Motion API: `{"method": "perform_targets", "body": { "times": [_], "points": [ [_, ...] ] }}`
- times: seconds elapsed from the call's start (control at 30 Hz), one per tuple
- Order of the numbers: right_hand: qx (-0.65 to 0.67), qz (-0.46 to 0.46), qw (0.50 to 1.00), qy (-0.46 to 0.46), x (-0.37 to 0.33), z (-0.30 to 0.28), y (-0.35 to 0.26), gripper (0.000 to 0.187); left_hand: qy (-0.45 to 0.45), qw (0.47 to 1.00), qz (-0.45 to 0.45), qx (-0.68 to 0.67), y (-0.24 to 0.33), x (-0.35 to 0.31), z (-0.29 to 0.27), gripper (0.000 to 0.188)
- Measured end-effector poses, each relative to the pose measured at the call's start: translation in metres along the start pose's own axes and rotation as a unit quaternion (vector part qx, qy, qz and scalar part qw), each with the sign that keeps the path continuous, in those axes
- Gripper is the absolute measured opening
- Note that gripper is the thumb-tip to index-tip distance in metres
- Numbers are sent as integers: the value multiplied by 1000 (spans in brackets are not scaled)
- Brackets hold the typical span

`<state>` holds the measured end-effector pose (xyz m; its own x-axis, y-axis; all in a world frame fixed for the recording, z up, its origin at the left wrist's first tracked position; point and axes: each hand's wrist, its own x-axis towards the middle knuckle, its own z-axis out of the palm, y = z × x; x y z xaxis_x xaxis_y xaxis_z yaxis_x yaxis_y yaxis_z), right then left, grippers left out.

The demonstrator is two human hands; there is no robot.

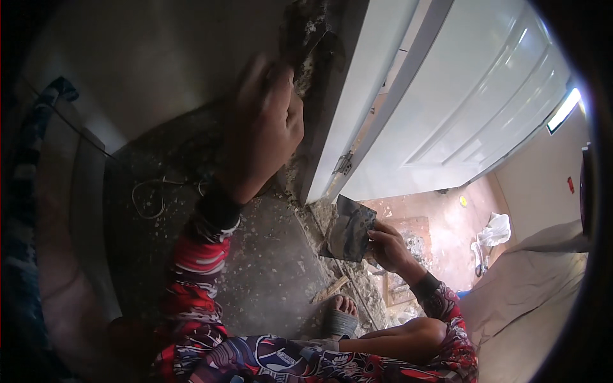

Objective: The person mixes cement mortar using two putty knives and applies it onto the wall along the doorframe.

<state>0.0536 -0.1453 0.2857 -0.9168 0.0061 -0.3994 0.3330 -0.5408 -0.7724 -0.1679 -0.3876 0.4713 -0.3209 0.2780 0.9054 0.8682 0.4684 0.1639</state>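
Note:
My left hand (pixel 271 131) is raised beside the rough, broken wall edge (pixel 310 64) along the door frame. Its fingers are curled closed and a little blurred; whatever they may hold is hidden. In my right hand (pixel 389 249) is a thin, dark square board (pixel 348 228), pinched at its right edge and tilted. A grey, wet-looking smear covers part of the board's face. The board is just below the foot of the white door frame (pixel 361 83), over a strip of chipped concrete (pixel 377 287).
A white panelled door (pixel 472 96) stands ajar on a metal hinge (pixel 343 164). A thin pale cord (pixel 159 207) lies on the speckled grey floor (pixel 262 274). My sandalled foot (pixel 343 313) is by the rubble. Beyond are a white plastic bag (pixel 495 230) and a draped sheet (pixel 536 287).

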Motion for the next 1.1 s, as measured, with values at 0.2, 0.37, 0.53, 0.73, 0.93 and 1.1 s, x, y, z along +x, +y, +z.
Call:
{"method": "perform_targets", "body": {
  "times": [0.2,0.37,0.53,0.73,0.93,1.1],
  "points": [
    [-15,-14,999,-25,1,-7,1,35,60,988,104,99,11,29,-2,35],
    [-3,-6,1000,-2,-4,-4,-4,36,-7,993,71,91,14,20,11,36],
    [6,1,1000,-1,-3,-9,-4,36,-21,996,59,70,10,3,18,42],
    [-2,9,1000,17,-2,-23,-1,36,-35,990,-30,-136,-1,3,19,16],
    [5,5,1000,5,0,-18,-1,36,-43,995,-16,-87,2,-11,20,6],
    [4,8,1000,10,1,-25,3,36,19,973,-138,-182,0,-20,16,8]
  ]
}}
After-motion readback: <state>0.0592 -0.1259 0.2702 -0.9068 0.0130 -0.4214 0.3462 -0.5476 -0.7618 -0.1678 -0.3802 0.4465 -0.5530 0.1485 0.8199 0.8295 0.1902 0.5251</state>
